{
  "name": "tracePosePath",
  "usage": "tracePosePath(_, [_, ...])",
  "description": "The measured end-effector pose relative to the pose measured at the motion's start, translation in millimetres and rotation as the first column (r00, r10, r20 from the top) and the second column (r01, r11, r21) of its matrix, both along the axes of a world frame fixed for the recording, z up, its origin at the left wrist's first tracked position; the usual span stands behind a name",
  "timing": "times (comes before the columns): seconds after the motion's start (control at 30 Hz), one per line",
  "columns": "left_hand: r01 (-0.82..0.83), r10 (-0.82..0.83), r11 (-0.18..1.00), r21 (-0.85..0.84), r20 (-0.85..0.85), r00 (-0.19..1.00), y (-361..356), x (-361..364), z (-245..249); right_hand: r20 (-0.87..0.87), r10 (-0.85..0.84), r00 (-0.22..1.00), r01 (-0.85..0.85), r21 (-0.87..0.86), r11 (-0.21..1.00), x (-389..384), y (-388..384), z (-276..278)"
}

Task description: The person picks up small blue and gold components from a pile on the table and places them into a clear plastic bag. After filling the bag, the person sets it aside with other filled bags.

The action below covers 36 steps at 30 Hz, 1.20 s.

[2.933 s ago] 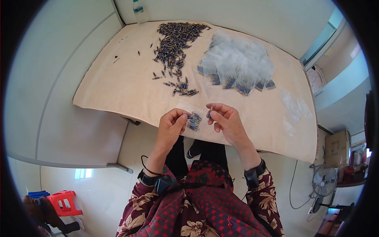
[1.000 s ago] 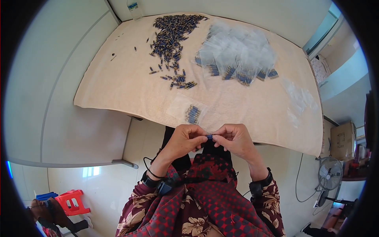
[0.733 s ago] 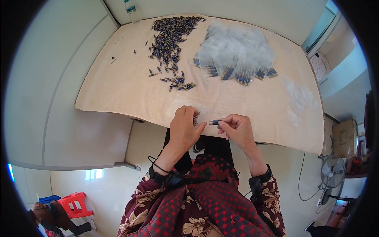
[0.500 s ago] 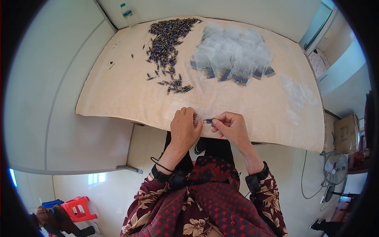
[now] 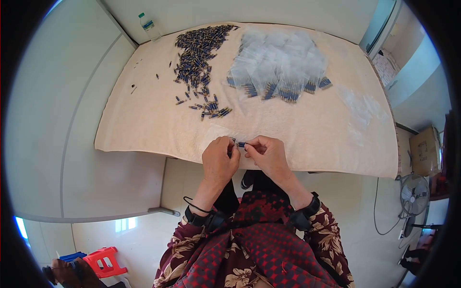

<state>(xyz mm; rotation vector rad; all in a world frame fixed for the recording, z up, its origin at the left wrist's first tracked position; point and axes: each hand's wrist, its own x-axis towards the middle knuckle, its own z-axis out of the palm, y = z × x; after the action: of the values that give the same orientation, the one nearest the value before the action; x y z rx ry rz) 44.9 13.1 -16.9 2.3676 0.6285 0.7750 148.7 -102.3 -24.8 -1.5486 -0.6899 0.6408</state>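
My left hand [image 5: 218,156] rests at the table's near edge, pinching a small clear plastic bag [image 5: 217,131] that is mostly hidden under its fingers. My right hand [image 5: 266,152] is close beside it, fingertips pinched on a small dark blue cylindrical piece [image 5: 240,144] whose tip points at the left hand's fingers. Both hands sit on the beige cloth [image 5: 144,120] covering the table.
A heap of loose blue pieces [image 5: 197,53] lies at the far left of the cloth, trailing toward a small cluster [image 5: 211,109]. A pile of filled clear bags [image 5: 278,65] lies far centre-right; empty bags [image 5: 360,108] right. A water bottle [image 5: 148,25] stands at the back corner.
My hands rose from my lap to the table edge; the left hand took hold of the small bag, and the right hand brought its blue piece leftward up to the left fingers.
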Motion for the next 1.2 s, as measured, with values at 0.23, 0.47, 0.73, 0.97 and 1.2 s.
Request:
tracePosePath(0.23, [0.015, -0.015, 1.0, -0.006, 0.015, 1.0, 0, -4, -2, 0.203, -0.115, 0.972, 0.098, 0.093, 0.991, -6, 14, -18])
tracePosePath(0.47, [0.026, -0.031, 0.998, 0.058, 0.094, 0.995, 4, -8, -14, 0.078, -0.153, 0.985, 0.15, 0.044, 0.988, -9, 19, -8])
tracePosePath(0.73, [0.028, -0.031, 0.998, 0.062, 0.051, 0.998, 3, -8, -8, 0.002, -0.162, 0.987, 0.162, -0.016, 0.987, -10, 25, -5])
tracePosePath(0.97, [0.026, -0.029, 0.998, 0.056, 0.049, 0.998, 2, -7, -5, 0.101, -0.166, 0.981, 0.172, -0.047, 0.984, -11, 28, -9])
tracePosePath(1.2, [0.016, -0.02, 0.997, 0.075, 0.051, 0.999, 3, -8, -9, 0.487, -0.268, 0.831, 0.193, 0.199, 0.961, -8, 35, -22])
